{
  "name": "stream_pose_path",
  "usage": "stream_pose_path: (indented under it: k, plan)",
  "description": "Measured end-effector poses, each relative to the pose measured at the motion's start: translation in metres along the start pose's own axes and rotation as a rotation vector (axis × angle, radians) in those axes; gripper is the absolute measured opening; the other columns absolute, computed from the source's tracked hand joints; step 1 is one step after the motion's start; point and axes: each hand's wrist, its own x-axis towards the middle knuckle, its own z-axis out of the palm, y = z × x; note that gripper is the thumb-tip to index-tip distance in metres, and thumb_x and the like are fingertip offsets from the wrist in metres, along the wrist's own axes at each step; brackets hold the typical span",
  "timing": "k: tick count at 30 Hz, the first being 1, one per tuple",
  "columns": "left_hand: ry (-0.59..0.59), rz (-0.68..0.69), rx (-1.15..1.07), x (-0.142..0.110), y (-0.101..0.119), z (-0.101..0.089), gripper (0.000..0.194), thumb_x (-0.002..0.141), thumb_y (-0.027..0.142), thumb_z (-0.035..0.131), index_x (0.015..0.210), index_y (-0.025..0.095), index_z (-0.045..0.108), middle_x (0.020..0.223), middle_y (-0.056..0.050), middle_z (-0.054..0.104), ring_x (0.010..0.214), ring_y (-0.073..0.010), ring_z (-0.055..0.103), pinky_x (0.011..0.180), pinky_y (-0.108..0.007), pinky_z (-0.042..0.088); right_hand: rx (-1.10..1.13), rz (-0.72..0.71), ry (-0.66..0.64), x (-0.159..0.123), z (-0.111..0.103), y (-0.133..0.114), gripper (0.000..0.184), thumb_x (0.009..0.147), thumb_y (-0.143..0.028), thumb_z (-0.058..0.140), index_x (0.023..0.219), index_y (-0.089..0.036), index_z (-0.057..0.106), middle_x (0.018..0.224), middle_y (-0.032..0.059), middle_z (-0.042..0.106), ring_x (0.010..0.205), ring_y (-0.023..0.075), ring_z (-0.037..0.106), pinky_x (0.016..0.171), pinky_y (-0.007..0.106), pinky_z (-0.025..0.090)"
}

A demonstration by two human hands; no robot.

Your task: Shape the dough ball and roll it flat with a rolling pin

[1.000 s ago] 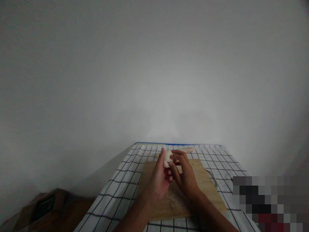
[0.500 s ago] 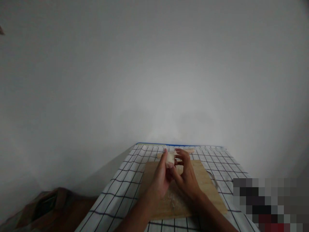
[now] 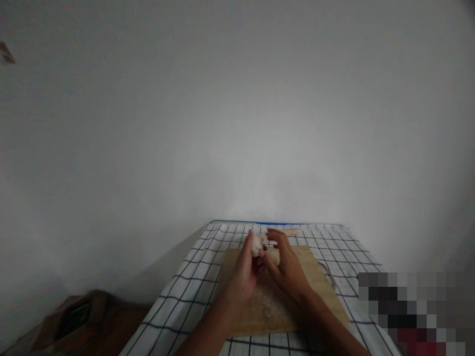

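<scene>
A pale lump of dough is held above the board, between my two hands. My left hand cups it from the left, with the thumb up along its side. At its right edge, my right hand has its fingers curved and its thumb against the lower part of the dough. The far side of the lump is hidden. Below and behind the right hand, another pale dough lump rests on the wooden board, partly covered by the fingers. Flour is scattered on the board's near part.
A checked cloth covers the table. Beyond the board lies a light wooden stick, like a rolling pin. A thin curved strip lies at the board's right edge. A white wall rises behind; a brown wooden object stands lower left.
Both hands have shifted slightly left with the dough, and its shape between the fingers looks rougher. The lump on the board shows more clearly now.
</scene>
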Motion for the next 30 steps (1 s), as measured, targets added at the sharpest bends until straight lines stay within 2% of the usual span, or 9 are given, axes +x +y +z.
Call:
stream_pose_path:
  k: [3, 7, 12, 17, 21, 27, 30]
  plan:
    - [-0.030, 0.054, -0.027, 0.001, 0.001, 0.003, 0.045, 0.088, 0.058, 0.071, 0.095, 0.014, 0.066, 0.075, -0.002, 0.067, 0.058, -0.0118, 0.060, 0.053, -0.022, 0.044, 0.056, 0.005, 0.094, 0.000, 0.000, 0.001, 0.046, 0.095, -0.028, 0.062, 0.139, -0.026, 0.048, 0.145, 0.0132, 0.053, 0.128, 0.0269, 0.060, 0.102, 0.045, 0.055]
    - [-0.020, 0.061, -0.058, 0.003, 0.002, 0.007, 0.035, 0.091, 0.049, 0.070, 0.100, 0.016, 0.068, 0.082, -0.004, 0.069, 0.066, -0.0151, 0.064, 0.060, -0.025, 0.051, 0.041, 0.001, 0.014, 0.001, 0.000, 0.001, 0.042, 0.092, -0.033, 0.068, 0.132, -0.028, 0.058, 0.148, 0.0117, 0.050, 0.130, 0.0281, 0.058, 0.107, 0.045, 0.052]
    - [-0.020, 0.072, -0.015, 0.006, 0.001, 0.005, 0.033, 0.087, 0.043, 0.076, 0.103, 0.015, 0.071, 0.098, -0.008, 0.073, 0.071, -0.0149, 0.065, 0.060, -0.023, 0.051, 0.097, 0.054, 0.086, 0.000, 0.005, 0.013, 0.072, 0.085, -0.032, 0.076, 0.149, -0.027, 0.043, 0.141, 0.0115, 0.056, 0.126, 0.0275, 0.060, 0.106, 0.047, 0.053]
    - [-0.096, 0.104, 0.055, 0.005, -0.004, 0.006, 0.023, 0.086, 0.034, 0.077, 0.099, 0.016, 0.073, 0.100, -0.009, 0.075, 0.076, -0.0165, 0.067, 0.066, -0.025, 0.054, 0.113, 0.054, 0.090, 0.001, 0.003, 0.017, 0.060, 0.085, -0.029, 0.076, 0.140, -0.026, 0.052, 0.138, 0.0105, 0.057, 0.123, 0.0268, 0.060, 0.104, 0.045, 0.052]
    - [-0.107, 0.110, 0.084, 0.005, -0.007, 0.006, 0.025, 0.087, 0.037, 0.076, 0.099, 0.015, 0.075, 0.099, -0.010, 0.076, 0.079, -0.0185, 0.068, 0.069, -0.027, 0.055, 0.092, 0.086, 0.098, 0.003, -0.003, 0.014, 0.050, 0.085, -0.028, 0.076, 0.132, -0.024, 0.058, 0.130, 0.0094, 0.063, 0.120, 0.0268, 0.061, 0.103, 0.044, 0.051]
    - [-0.124, 0.306, 0.426, 0.000, 0.001, 0.005, 0.029, 0.085, 0.039, 0.076, 0.102, 0.016, 0.076, 0.100, -0.009, 0.076, 0.089, -0.0219, 0.069, 0.070, -0.026, 0.055, 0.098, 0.112, 0.139, 0.003, -0.005, 0.020, 0.050, 0.082, -0.036, 0.080, 0.126, -0.022, 0.060, 0.119, 0.0077, 0.068, 0.110, 0.0261, 0.065, 0.097, 0.044, 0.052]
    - [-0.078, 0.389, 0.598, -0.001, 0.005, 0.003, 0.030, 0.090, 0.042, 0.066, 0.103, 0.016, 0.075, 0.102, -0.010, 0.075, 0.087, -0.0233, 0.068, 0.064, -0.027, 0.053, 0.120, 0.096, 0.088, 0.005, -0.009, 0.021, 0.047, 0.085, -0.042, 0.077, 0.124, -0.021, 0.062, 0.115, 0.0076, 0.069, 0.104, 0.0243, 0.066, 0.092, 0.039, 0.054]
